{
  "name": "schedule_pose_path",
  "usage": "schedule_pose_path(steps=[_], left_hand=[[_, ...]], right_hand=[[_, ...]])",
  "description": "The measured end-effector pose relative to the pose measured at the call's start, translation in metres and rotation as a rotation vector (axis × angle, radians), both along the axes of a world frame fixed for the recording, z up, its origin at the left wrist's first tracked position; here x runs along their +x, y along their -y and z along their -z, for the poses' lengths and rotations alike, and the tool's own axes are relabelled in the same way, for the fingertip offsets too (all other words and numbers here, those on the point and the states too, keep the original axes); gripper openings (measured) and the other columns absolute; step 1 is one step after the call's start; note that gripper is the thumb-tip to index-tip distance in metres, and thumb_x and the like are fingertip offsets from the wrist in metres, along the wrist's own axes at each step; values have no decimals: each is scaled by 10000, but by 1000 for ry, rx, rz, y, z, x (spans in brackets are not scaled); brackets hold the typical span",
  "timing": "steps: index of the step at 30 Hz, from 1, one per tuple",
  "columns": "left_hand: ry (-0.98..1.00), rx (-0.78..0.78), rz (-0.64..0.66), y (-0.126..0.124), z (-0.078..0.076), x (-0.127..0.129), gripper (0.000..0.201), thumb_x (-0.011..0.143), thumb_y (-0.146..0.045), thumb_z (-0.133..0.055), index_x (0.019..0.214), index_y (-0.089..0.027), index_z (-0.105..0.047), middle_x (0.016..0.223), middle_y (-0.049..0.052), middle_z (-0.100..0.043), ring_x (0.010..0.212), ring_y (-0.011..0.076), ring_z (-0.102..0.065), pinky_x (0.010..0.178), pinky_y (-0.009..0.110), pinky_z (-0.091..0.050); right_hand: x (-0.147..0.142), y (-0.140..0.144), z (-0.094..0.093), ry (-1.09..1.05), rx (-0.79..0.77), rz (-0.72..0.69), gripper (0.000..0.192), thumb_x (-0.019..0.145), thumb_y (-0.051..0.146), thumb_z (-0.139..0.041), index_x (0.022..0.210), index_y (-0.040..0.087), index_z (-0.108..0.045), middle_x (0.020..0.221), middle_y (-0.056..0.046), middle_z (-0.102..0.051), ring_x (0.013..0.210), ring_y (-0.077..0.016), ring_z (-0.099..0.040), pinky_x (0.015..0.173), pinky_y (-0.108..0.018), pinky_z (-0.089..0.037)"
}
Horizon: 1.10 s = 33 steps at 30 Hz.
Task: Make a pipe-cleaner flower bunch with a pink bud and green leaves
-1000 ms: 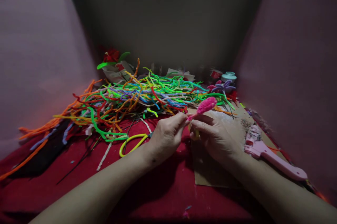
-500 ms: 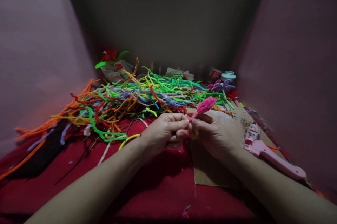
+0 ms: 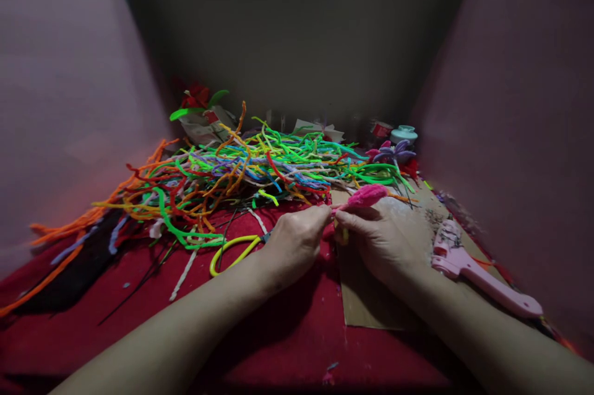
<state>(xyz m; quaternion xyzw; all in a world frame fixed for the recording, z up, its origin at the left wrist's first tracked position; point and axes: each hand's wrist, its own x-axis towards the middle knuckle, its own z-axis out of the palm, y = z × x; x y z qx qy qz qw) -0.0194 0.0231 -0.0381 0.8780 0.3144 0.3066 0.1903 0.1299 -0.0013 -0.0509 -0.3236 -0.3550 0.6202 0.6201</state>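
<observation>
red cloth (image 3: 288, 345) bare near hands

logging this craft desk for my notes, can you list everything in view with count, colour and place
pink bud: one, pink, pinched between both hands
pipe cleaners: a heap, many colours, behind the hands
yellow loop: one, yellow, on the red cloth by the left wrist
cardboard sheet: one, brown, under the right hand
glue gun: one, pink, far right
purple flower: one, back right
left hand: pinching the bud's stem
right hand: pinching the stem too
</observation>
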Motion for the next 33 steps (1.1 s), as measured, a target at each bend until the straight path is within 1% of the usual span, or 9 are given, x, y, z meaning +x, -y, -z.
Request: schedule_pose_path(steps=[2, 4, 9, 15, 21, 28, 30, 31, 33], left_hand=[[96, -133, -19, 0, -7, 1, 167, 846, -161, -423, 725, -169, -537, 634, -16, -505, 578, 90, -430, 561, 196, -325], [206, -332, -7, 1, -15, 3, 219, 849, -218, -446, 648, -159, -508, 562, -35, -457, 516, 70, -388, 508, 181, -300], [414, -874, 98, 2, -26, 4, 252, 814, -331, -519, 641, -152, -482, 482, -69, -379, 378, 32, -262, 378, 172, -185], [548, -1138, 236, -2, -20, 1, 215, 795, -331, -573, 723, -135, -522, 489, -77, -375, 355, 8, -231, 365, 150, -154], [628, -1284, 331, -4, -16, 0, 184, 801, -309, -577, 767, -130, -548, 481, -84, -371, 327, -7, -189, 335, 129, -155], [612, -1375, 467, -5, -15, -3, 145, 835, -268, -524, 778, -140, -555, 453, -97, -333, 317, 0, -146, 322, 130, -209], [567, -1330, 448, -5, -17, -3, 157, 838, -287, -514, 790, -143, -554, 471, -91, -351, 323, 5, -162, 325, 137, -205], [528, -1260, 408, -4, -19, -2, 180, 841, -307, -508, 782, -142, -551, 483, -83, -371, 331, 10, -193, 333, 142, -208], [422, -1023, 277, -2, -21, 0, 223, 845, -342, -498, 759, -142, -548, 516, -62, -423, 370, 24, -285, 365, 149, -239]], right_hand=[[0, 1, -3, 49, 37, -4, 86, 655, 163, -718, 723, 199, -680, 687, 17, -643, 653, -132, -555, 653, -278, -438], [1, 2, -7, 94, 64, -26, 95, 658, 172, -713, 744, 203, -687, 727, 9, -651, 666, -139, -561, 662, -293, -442], [2, 4, -14, 148, 126, -68, 28, 699, 201, -679, 723, 200, -667, 682, 17, -605, 613, -123, -529, 603, -278, -444], [3, 1, -10, 130, 126, -52, 20, 690, 194, -677, 697, 201, -660, 653, 28, -580, 580, -104, -490, 588, -260, -417], [4, 0, -11, 96, 106, -78, 26, 671, 189, -692, 692, 199, -680, 670, 15, -608, 640, -119, -523, 624, -253, -421], [4, 0, -7, -89, -12, -175, 114, 617, 179, -742, 719, 190, -694, 637, 19, -637, 596, -97, -545, 611, -231, -425], [3, 0, -7, -99, -15, -161, 117, 614, 166, -743, 717, 187, -692, 636, 21, -637, 585, -91, -546, 600, -224, -426], [3, 0, -7, -100, -13, -152, 114, 618, 161, -739, 717, 186, -689, 638, 21, -634, 582, -91, -544, 593, -223, -426], [2, 0, -7, -110, -14, -126, 105, 626, 143, -729, 708, 187, -680, 669, 19, -634, 605, -97, -547, 607, -234, -432]])
